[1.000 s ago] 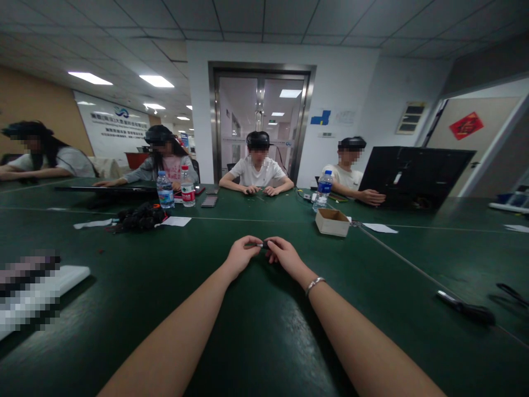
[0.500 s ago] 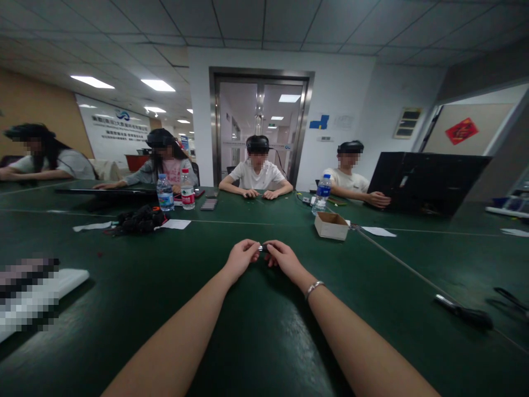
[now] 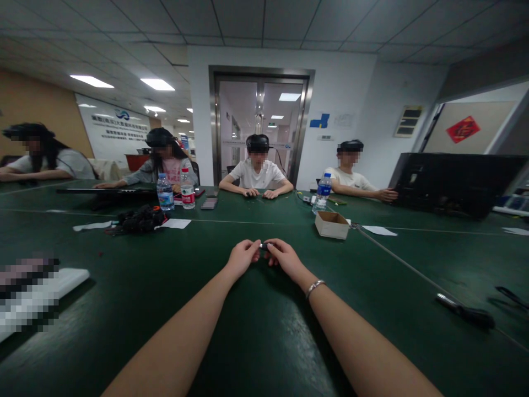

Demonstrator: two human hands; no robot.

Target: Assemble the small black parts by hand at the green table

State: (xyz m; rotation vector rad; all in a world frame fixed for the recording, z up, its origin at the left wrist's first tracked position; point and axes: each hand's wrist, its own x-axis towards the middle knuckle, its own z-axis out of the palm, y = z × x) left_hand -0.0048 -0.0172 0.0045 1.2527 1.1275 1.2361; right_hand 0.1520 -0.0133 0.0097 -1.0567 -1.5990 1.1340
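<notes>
Between my two hands is a small dark object with a shiny metal end [image 3: 264, 246], just above the green table [image 3: 264, 309]. Its exact kind is too small to make out. My left hand [image 3: 243, 258] pinches the shiny left end between thumb and fingertips. From the other side, my right hand [image 3: 285, 259] grips the dark part with thumb and forefinger, its other fingers curled below. Much of the object is covered by the fingertips.
Beyond my hands stand an open cardboard box [image 3: 332, 225] and a water bottle [image 3: 322, 194]. Black cables [image 3: 140, 219] lie left. A black-handled tool [image 3: 465, 311] rests at right. A co-worker's hand [image 3: 388, 194] touches a black monitor [image 3: 454, 184].
At right, the black monitor has swung and shifted to the right, the co-worker's hand moving with it. My hands have stayed almost in place, both still holding the small object.
</notes>
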